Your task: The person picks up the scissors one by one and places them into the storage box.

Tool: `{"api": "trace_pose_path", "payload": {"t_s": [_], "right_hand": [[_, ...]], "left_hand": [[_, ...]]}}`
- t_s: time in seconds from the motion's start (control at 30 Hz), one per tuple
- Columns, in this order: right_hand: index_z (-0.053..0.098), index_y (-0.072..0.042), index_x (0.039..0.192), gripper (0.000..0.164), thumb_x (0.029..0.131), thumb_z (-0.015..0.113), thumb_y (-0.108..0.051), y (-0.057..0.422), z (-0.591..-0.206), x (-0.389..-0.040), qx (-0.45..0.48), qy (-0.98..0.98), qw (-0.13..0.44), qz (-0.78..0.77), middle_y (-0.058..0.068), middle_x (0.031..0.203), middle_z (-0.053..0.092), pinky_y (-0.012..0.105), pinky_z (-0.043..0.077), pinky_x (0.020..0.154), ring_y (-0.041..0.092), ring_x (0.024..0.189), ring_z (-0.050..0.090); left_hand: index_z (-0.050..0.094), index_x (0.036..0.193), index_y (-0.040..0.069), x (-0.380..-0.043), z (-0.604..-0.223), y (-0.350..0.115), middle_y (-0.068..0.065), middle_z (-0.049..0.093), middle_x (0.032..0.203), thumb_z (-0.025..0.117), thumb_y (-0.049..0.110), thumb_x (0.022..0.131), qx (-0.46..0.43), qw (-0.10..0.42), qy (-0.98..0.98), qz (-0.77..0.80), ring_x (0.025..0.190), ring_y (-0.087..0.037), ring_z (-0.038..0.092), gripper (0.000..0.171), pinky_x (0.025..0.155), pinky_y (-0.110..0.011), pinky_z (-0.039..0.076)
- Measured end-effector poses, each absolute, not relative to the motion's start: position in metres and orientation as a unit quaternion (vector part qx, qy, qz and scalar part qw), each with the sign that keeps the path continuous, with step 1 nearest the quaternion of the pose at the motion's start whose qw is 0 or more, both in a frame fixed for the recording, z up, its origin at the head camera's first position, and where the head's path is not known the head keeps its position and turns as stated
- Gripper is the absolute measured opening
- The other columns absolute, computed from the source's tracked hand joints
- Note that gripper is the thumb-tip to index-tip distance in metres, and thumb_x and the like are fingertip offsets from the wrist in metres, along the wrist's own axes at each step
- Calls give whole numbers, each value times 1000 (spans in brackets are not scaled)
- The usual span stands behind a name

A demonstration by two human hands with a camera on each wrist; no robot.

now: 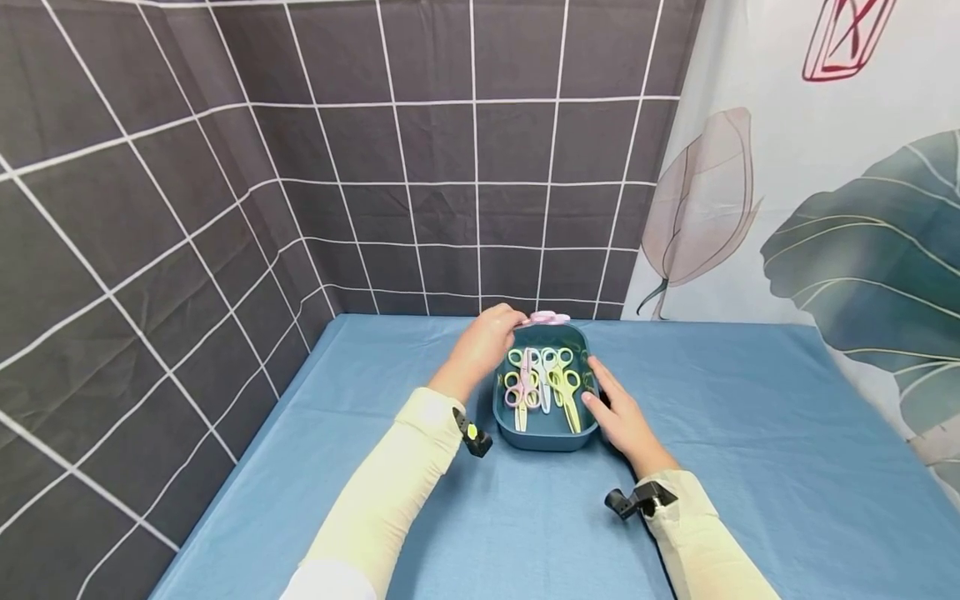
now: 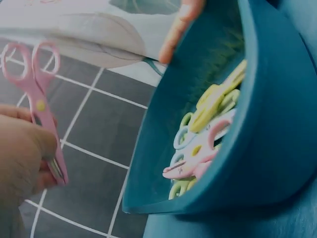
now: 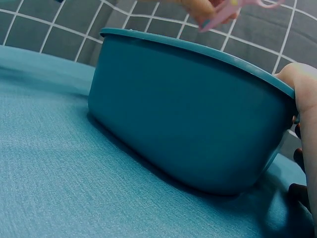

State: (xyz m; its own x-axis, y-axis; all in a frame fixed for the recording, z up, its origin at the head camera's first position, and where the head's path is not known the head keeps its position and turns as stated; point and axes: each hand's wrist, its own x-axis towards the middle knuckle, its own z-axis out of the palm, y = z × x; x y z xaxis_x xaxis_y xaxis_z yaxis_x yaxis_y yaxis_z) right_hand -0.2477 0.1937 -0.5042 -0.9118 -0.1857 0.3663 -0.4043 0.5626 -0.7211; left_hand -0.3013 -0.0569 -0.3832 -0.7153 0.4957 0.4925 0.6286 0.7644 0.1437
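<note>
My left hand [image 1: 483, 345] is raised over the back left rim of a dark teal plastic bin [image 1: 546, 442]. It pinches a pair of pink scissors [image 2: 41, 111] by the blade end, handle loops uppermost in the left wrist view. On the bin's right rim rests my right hand [image 1: 622, 417], thumb and fingers along the edge. Several small craft scissors lie jumbled inside: a pink pair [image 1: 525, 377], a yellow pair [image 1: 569, 400], a pale blue-white pair [image 1: 545, 392] and some green-handled ones partly hidden under these.
The bin stands on a table with a blue cloth [image 1: 360, 400]. Dark grey gridded fabric [image 1: 435, 150] hangs behind and to the left, close to the table's back edge. A white leaf-print curtain [image 1: 772, 250] hangs at the back right. Each wrist wears a small black camera mount [image 1: 645, 498].
</note>
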Motion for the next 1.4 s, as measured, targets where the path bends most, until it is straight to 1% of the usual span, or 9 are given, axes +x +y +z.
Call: {"api": "trace_pose_path", "payload": {"t_s": [0.17, 0.37, 0.57, 0.8, 0.93, 1.07, 1.13, 1.27, 1.4], "right_hand": [[23, -19, 147, 61, 93, 51, -23, 196, -504, -247, 166, -878, 120, 432, 11, 149, 24, 53, 21, 105, 29, 135, 21], [24, -19, 147, 60, 93, 50, -28, 200, -503, -246, 167, -879, 125, 428, 10, 149, 25, 53, 21, 104, 29, 135, 22], [26, -17, 146, 60, 93, 50, -31, 201, -500, -244, 176, -874, 130, 433, 8, 149, 25, 52, 22, 105, 28, 135, 23], [24, -19, 147, 61, 93, 50, -31, 199, -503, -247, 178, -877, 123, 430, 8, 149, 24, 53, 22, 104, 29, 135, 23], [25, -19, 146, 61, 93, 52, -25, 196, -504, -245, 182, -870, 125, 441, 3, 149, 24, 50, 22, 105, 26, 135, 23], [27, -17, 146, 60, 92, 54, -22, 196, -504, -246, 183, -865, 137, 446, 3, 149, 26, 49, 22, 106, 25, 134, 24], [28, -14, 145, 60, 92, 54, -22, 196, -503, -247, 188, -864, 143, 445, 6, 148, 27, 50, 22, 105, 26, 134, 25], [28, -15, 145, 60, 92, 53, -22, 196, -504, -247, 189, -865, 141, 442, 9, 148, 27, 50, 22, 105, 27, 134, 25], [27, -17, 146, 60, 92, 53, -22, 196, -504, -246, 181, -868, 135, 442, 9, 148, 26, 51, 22, 105, 27, 134, 24]], "left_hand": [[65, 108, 13, -301, -386, -45, 0, 60, 102, 59, 3, 86, -396, 201, -891, -95, 96, -14, 55, 25, 86, -25, 45], [68, 105, 16, -304, -393, -31, 4, 58, 101, 56, -2, 84, -462, 153, -870, -80, 96, -10, 52, 30, 85, -19, 41], [69, 103, 17, -314, -404, -19, 5, 56, 99, 56, -5, 80, -466, 131, -874, -39, 95, -9, 50, 34, 84, -18, 41], [67, 99, 16, -324, -421, -11, 4, 54, 94, 53, 2, 88, -432, 107, -895, 3, 90, -10, 49, 22, 81, -22, 42], [65, 97, 17, -327, -430, -7, 4, 51, 92, 52, 10, 91, -470, 115, -873, 59, 86, -11, 45, 16, 74, -24, 42], [65, 96, 17, -330, -434, -6, 4, 48, 91, 52, 9, 91, -497, 145, -852, 81, 85, -11, 43, 16, 72, -24, 42], [65, 97, 18, -330, -435, -6, 4, 47, 92, 52, 8, 91, -495, 147, -853, 73, 85, -11, 42, 17, 74, -24, 41], [61, 92, 16, -331, -436, -5, 5, 45, 87, 49, 15, 93, -444, 104, -890, -11, 79, -10, 41, 12, 68, -23, 40], [53, 85, 18, -330, -438, -1, 5, 43, 84, 45, 23, 94, -369, 61, -921, -110, 72, -9, 40, 13, 62, -22, 38]]}}
